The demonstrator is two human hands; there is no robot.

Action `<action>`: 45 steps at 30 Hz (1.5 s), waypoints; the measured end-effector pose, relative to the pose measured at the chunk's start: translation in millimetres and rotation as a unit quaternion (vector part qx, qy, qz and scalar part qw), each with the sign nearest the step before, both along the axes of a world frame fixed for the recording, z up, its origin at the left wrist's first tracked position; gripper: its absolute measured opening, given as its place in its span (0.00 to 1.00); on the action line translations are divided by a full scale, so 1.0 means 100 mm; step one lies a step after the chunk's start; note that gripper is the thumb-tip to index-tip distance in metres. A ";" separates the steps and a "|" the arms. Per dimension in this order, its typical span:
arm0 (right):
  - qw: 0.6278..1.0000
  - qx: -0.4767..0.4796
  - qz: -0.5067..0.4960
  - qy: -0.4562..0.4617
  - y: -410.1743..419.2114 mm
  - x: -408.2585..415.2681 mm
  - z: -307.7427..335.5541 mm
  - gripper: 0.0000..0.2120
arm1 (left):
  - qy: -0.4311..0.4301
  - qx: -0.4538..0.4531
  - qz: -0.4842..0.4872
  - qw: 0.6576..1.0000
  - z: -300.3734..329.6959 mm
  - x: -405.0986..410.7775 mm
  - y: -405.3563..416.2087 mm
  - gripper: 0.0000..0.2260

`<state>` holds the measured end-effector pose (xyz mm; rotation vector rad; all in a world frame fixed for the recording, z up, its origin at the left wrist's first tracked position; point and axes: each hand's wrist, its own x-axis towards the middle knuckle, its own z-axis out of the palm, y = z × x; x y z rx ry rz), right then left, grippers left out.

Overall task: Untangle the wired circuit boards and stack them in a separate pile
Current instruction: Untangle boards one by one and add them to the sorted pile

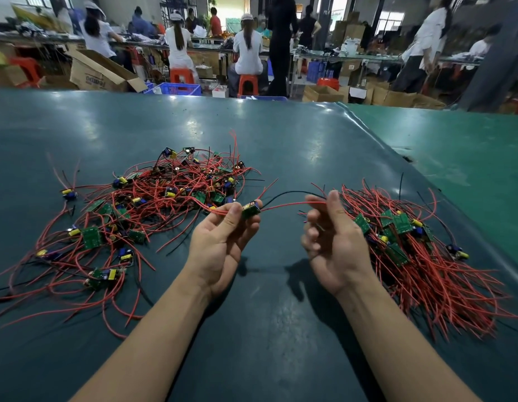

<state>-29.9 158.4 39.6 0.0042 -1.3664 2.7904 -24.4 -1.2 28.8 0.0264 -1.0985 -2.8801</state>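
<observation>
A tangled heap of small green circuit boards with red and black wires (153,204) lies on the left of the dark green table (266,140). A tidier pile of boards with wires laid alongside each other (411,250) sits on the right. My left hand (223,242), palm up, pinches one small green board (251,209) between thumb and fingertips. Its red and black wires (286,200) stretch right to my right hand (330,236), which pinches their ends between thumb and curled fingers beside the right pile.
A lighter green mat (454,146) covers the table's far right. Beyond the table's far edge stand cardboard boxes (98,71), blue crates (176,88) and red stools (247,82), with several people working at benches in the background.
</observation>
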 end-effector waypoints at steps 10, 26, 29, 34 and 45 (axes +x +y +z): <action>0.983 0.113 -0.030 -0.143 -0.06 -0.01 -0.09 0.20 | 0.052 -0.067 0.161 0.983 -0.03 -0.04 -0.01 0.06; 0.952 0.273 0.052 0.130 -0.19 0.11 -0.16 0.11 | 0.069 -0.195 0.079 0.975 -0.12 -0.04 0.01 0.11; 0.914 0.360 -0.048 0.180 -0.18 0.14 -0.17 0.05 | 0.075 -0.254 0.064 0.962 -0.16 -0.03 0.03 0.11; 0.962 0.264 0.023 0.073 -0.15 0.16 -0.11 0.05 | 0.087 -0.307 0.074 0.945 -0.17 -0.04 0.03 0.10; 0.946 -0.097 -0.300 -0.072 0.20 0.03 0.02 0.04 | 0.050 -0.310 0.081 0.946 -0.13 -0.03 0.08 0.16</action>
